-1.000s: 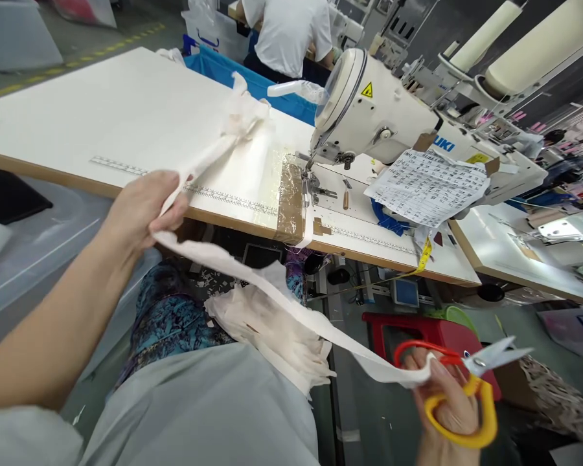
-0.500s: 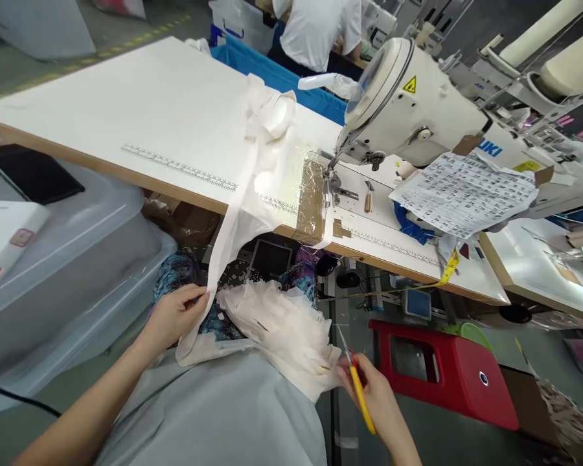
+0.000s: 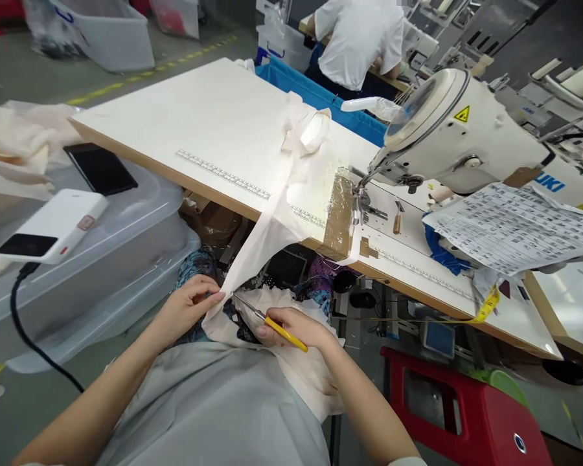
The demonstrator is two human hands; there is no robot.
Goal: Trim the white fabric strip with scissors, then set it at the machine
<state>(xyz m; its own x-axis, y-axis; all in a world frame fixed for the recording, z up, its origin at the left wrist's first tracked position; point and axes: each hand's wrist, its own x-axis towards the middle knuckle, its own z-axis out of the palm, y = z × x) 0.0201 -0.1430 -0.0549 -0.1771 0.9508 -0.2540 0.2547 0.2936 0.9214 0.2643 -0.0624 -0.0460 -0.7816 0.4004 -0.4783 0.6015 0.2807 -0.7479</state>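
My left hand pinches a cream fabric strip that hangs down from the white sewing table to my lap. My right hand grips yellow-handled scissors, their blades pointing left and touching the strip right beside my left fingertips. A pile of cream fabric pieces lies on my lap under the right hand. The strip's upper end lies bunched on the table near the sewing machine.
Clear plastic bins stand at my left, carrying a white device with a black cable and a dark phone. A red stool is at lower right. Printed paper lies by the machine. A person in white works behind the table.
My left hand dropped from table height to my lap with the strip. My right hand brought the scissors from the far right over to the strip beside the left hand.
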